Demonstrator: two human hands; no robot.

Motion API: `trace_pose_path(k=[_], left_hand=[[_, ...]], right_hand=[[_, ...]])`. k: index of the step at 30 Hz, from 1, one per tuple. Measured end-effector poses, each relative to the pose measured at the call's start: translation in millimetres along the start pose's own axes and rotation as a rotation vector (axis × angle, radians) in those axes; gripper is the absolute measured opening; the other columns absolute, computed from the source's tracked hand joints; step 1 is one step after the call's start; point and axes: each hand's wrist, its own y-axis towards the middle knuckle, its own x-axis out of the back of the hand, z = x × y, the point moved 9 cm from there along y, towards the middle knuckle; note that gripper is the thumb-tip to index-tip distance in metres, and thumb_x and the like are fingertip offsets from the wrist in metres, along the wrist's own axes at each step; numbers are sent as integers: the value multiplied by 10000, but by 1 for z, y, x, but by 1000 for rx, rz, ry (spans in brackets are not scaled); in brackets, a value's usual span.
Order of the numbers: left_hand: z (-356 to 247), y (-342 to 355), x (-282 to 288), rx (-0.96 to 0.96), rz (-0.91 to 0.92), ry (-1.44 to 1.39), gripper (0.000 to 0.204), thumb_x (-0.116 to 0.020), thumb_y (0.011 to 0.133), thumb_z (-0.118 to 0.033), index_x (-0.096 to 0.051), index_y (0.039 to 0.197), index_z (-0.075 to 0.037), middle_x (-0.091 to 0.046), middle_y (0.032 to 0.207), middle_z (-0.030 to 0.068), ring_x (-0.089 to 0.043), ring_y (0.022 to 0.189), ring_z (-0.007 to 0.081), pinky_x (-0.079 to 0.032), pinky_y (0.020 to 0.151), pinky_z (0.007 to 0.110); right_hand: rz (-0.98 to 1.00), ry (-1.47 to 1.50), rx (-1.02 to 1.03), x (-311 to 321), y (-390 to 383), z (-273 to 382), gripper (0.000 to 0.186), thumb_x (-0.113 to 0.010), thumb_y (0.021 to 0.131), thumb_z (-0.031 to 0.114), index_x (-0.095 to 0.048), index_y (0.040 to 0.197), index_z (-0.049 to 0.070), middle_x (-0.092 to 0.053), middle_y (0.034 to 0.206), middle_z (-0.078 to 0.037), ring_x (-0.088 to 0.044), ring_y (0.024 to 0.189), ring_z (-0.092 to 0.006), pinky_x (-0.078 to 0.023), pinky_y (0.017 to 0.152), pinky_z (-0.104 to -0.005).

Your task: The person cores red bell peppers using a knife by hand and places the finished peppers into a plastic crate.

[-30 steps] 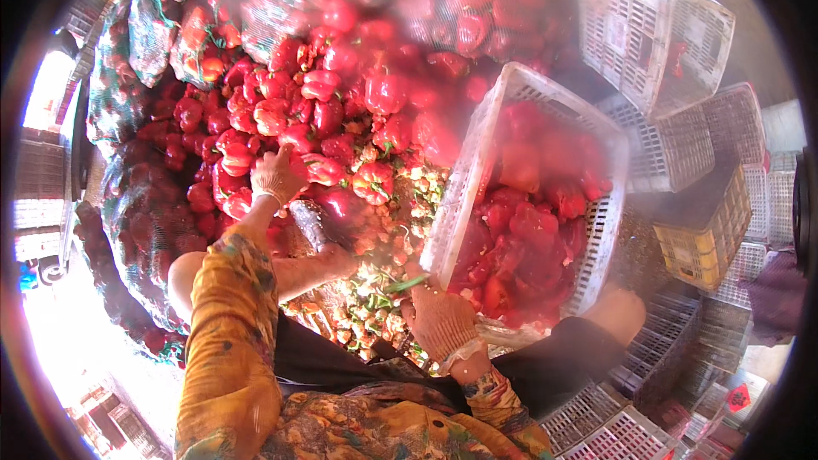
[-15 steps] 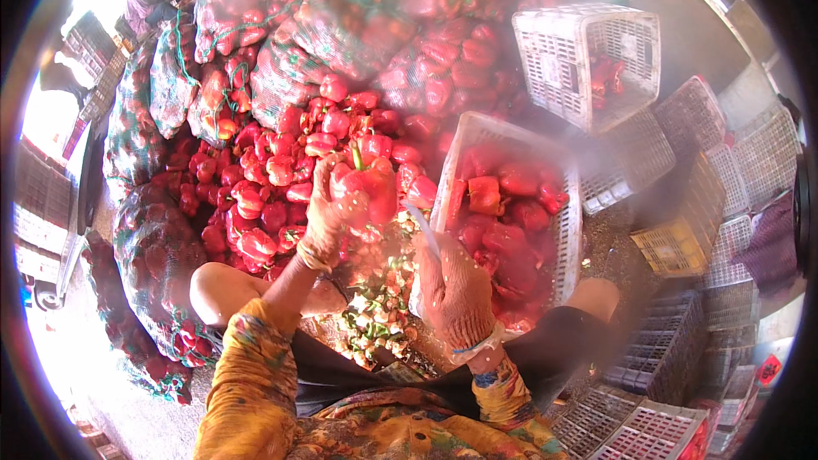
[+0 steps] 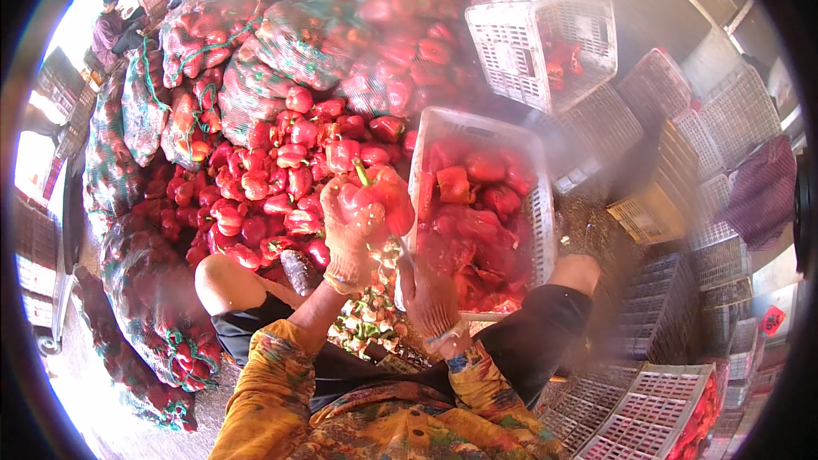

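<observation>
the left hand (image 3: 348,234), gloved, is closed around a red pepper (image 3: 375,196) held up between the pile (image 3: 273,179) and the crate (image 3: 477,204). the right hand (image 3: 430,298), also gloved, is closed around a thin tool; i cannot tell what. the crate looks roughly half full of trimmed peppers, with scraps (image 3: 366,324) between the knees. many loose peppers and netted sacks (image 3: 290,43) remain, so most work looks left.

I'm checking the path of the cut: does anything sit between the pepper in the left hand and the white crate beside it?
Nothing visible blocks it. The left hand holds the red pepper up right beside the white crate, whose open top faces it. The right hand is lower, under the pepper.
</observation>
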Motion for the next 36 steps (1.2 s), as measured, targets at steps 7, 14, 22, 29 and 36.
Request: trace_pose_path(k=[7, 14, 22, 29, 36], left_hand=[[1, 14, -28, 160, 160, -213, 790, -761, 807, -133, -338, 1475, -122, -524, 1345, 97, -575, 1183, 224, -534, 953, 374], [47, -15, -51, 302, 519, 176, 1108, -900, 698, -215, -235, 1579, -118, -462, 1474, 118, -555, 1255, 245, -519, 999, 363], [78, -29, -66, 480, 611, 443, 954, -917, 624, -236, -439, 1430, -58, -624, 1272, 66, -621, 1133, 175, -514, 987, 339], [120, -51, -74, 833, 676, 136, 952, -901, 625, -199, -444, 1441, -24, -653, 1255, 78, -642, 1144, 221, -511, 1000, 358], [137, -67, -83, 1014, 580, -351, 920, -762, 733, -501, -467, 1395, 64, -658, 1206, 176, -699, 986, 276, -586, 837, 345]], right_hand=[[22, 290, -301, 36, -9, -41, 382, -633, 984, 272, -554, 1290, 57, -683, 877, -210, -701, 819, -376, -536, 685, -465], [163, 668, -195, 45, 56, -53, 977, -837, 791, 199, -263, 1568, 60, -577, 1352, -182, -610, 1177, -256, -493, 998, -338], [300, 1111, -429, 29, 23, -92, 914, -774, 748, 102, -330, 1543, 34, -537, 1365, -103, -543, 1205, -184, -462, 1037, -323], [324, 1040, -576, 26, -5, -139, 743, -721, 747, 99, -437, 1430, 25, -575, 1238, -62, -567, 1122, -179, -468, 1000, -330], [310, 1550, -782, 48, -10, -139, 626, -668, 795, 115, -491, 1391, 37, -565, 1226, -37, -563, 1121, -148, -479, 950, -310]])
